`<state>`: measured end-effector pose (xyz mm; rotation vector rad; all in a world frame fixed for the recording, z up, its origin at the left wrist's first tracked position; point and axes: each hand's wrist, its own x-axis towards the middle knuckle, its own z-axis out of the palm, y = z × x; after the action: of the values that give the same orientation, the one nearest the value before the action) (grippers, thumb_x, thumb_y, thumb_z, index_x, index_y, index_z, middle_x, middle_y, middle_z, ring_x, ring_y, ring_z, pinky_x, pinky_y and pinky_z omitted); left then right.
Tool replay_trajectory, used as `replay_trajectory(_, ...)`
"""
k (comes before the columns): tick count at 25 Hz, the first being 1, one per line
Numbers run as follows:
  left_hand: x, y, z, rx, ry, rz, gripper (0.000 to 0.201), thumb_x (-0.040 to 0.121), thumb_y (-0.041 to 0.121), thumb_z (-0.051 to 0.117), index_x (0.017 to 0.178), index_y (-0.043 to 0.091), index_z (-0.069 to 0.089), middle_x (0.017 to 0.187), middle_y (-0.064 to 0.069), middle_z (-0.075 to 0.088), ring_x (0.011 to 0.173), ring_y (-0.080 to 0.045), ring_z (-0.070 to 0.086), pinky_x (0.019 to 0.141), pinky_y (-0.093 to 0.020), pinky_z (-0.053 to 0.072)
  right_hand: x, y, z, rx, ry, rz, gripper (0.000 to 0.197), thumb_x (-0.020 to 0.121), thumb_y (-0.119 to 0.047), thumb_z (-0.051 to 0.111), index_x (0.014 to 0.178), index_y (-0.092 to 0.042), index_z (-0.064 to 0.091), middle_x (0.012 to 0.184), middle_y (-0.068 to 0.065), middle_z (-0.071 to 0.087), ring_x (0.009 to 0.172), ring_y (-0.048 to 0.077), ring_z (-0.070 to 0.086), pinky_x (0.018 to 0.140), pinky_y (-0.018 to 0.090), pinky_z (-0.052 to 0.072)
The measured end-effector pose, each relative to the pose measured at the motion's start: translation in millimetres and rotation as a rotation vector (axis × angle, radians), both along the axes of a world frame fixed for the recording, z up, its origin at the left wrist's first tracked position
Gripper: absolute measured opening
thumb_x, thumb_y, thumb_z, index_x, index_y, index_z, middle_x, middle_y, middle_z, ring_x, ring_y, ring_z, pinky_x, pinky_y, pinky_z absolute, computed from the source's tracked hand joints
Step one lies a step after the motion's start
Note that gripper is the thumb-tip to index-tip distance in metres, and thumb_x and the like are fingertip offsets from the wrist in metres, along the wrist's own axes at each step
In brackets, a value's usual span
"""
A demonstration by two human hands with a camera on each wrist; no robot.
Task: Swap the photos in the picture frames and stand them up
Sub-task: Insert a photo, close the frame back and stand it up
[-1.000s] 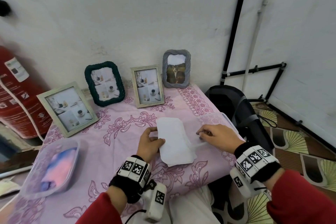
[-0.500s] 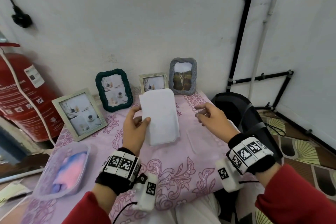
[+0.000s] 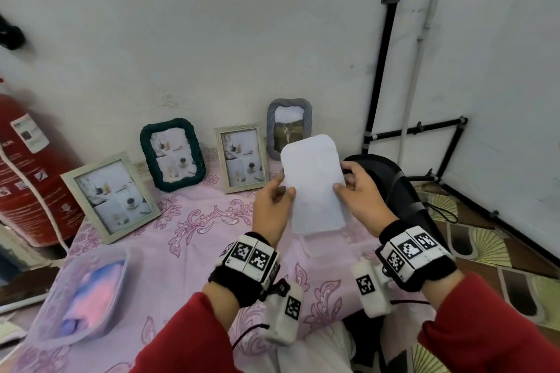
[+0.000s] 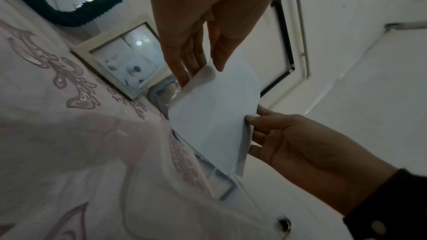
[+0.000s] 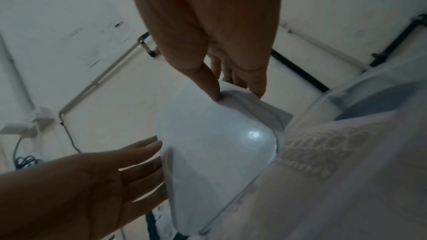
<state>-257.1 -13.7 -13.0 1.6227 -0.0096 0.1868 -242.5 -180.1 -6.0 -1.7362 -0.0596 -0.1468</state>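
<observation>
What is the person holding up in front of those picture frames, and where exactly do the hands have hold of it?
A white sheet, blank side showing. The left hand pinches its left edge, the right hand its right edge, both about midway up.

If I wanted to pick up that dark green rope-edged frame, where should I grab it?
Probably by its two long side edges. The dark green frame stands upright, leaning back toward the wall, so come from the front and above, thumb on one side and fingers on the other, off the glass.
</observation>
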Motion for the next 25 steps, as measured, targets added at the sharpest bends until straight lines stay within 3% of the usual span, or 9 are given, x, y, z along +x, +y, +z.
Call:
replay_trajectory(2, 0, -10, -6, 0.048, 0.015, -0.088, 0.046, 0.092, 0.000, 0.048, 0.135, 0.016, 0.047, 0.093, -0.004, 0.064, 0.087, -0.013, 0.063, 0.085, -0.031, 0.055, -1, -13, -8, -0.043, -0.008, -0.040, 0.038, 0.089, 0.005, 0.049, 0.125, -0.009, 0.047, 0.109, 0.015, 0.059, 0.099, 0.023, 0.056, 0.090, 0.035, 0.046)
replay_trajectory(4, -1, -19, -8, 0.065, 0.023, -0.141, 0.048, 0.092, -0.002, 0.045, 0.134, 0.019, 0.046, 0.087, 0.007, 0.060, 0.071, 0.008, 0.061, 0.066, -0.010, 0.051, -2, -24, -17, -0.079, -0.014, -0.074, 0.037, 0.088, 0.004, 0.051, 0.123, -0.010, 0.049, 0.102, 0.014, 0.057, 0.095, 0.024, 0.054, 0.089, 0.037, 0.046)
replay_trajectory(6, -3, -28, -11, 0.067, 0.048, -0.171, 0.051, 0.092, -0.004, 0.044, 0.133, 0.026, 0.041, 0.088, 0.008, 0.055, 0.065, 0.013, 0.059, 0.058, -0.004, 0.046, -3, -31, -27, -0.103, -0.004, -0.103, 0.038, 0.088, 0.003, 0.052, 0.123, -0.011, 0.050, 0.098, 0.014, 0.057, 0.091, 0.024, 0.055, 0.086, 0.037, 0.047)
replay_trajectory(14, -11, -39, -25, 0.029, 0.155, -0.198, 0.065, 0.078, -0.022, 0.035, 0.133, 0.012, 0.045, 0.105, -0.004, 0.056, 0.084, -0.013, 0.057, 0.055, -0.006, 0.045, -7, -40, -44, -0.305, 0.158, -0.021, 0.042, 0.088, 0.001, 0.047, 0.130, -0.007, 0.048, 0.113, 0.013, 0.059, 0.091, 0.019, 0.055, 0.081, 0.026, 0.042)
replay_trajectory(17, -8, -39, -28, 0.084, 0.176, -0.173, 0.058, 0.078, -0.022, 0.036, 0.127, 0.005, 0.052, 0.116, -0.011, 0.062, 0.099, -0.021, 0.059, 0.076, -0.014, 0.052, -8, -41, -41, -0.356, 0.175, -0.024, 0.051, 0.088, 0.002, 0.044, 0.139, -0.005, 0.038, 0.121, 0.016, 0.056, 0.098, 0.020, 0.052, 0.084, 0.024, 0.040)
replay_trajectory(19, -7, -38, -28, 0.197, 0.150, -0.165, 0.049, 0.080, -0.016, 0.040, 0.122, 0.003, 0.057, 0.118, -0.014, 0.064, 0.108, -0.024, 0.060, 0.089, -0.023, 0.047, -8, -41, -40, -0.389, 0.194, -0.008, 0.051, 0.088, 0.004, 0.043, 0.138, -0.004, 0.038, 0.121, 0.017, 0.056, 0.099, 0.019, 0.051, 0.076, 0.018, 0.043)
replay_trajectory(21, -7, -37, -27, 0.488, 0.105, -0.124, 0.042, 0.083, -0.005, 0.045, 0.120, 0.007, 0.059, 0.116, -0.014, 0.062, 0.111, -0.029, 0.054, 0.088, -0.025, 0.039, -9, -41, -40, -0.393, 0.202, 0.008, 0.049, 0.087, 0.006, 0.041, 0.135, -0.003, 0.043, 0.114, 0.013, 0.057, 0.095, 0.017, 0.050, 0.063, 0.009, 0.040)
replay_trajectory(23, -8, -33, -29, 0.826, 0.131, -0.051, 0.043, 0.083, 0.008, 0.049, 0.124, 0.017, 0.055, 0.121, -0.008, 0.051, 0.116, -0.029, 0.039, 0.088, -0.031, 0.027, -10, -42, -40, -0.389, 0.206, 0.010, 0.048, 0.086, 0.007, 0.041, 0.133, -0.003, 0.045, 0.106, 0.008, 0.056, 0.094, 0.016, 0.051, 0.063, 0.009, 0.038)
replay_trajectory(25, -11, -31, -29, 0.920, 0.180, -0.035, 0.048, 0.082, 0.014, 0.051, 0.129, 0.025, 0.050, 0.129, -0.004, 0.040, 0.122, -0.027, 0.028, 0.093, -0.037, 0.022, -9, -42, -40, -0.398, 0.209, 0.016, 0.048, 0.086, 0.006, 0.042, 0.133, -0.003, 0.045, 0.103, 0.008, 0.056, 0.093, 0.017, 0.051, 0.067, 0.016, 0.042)
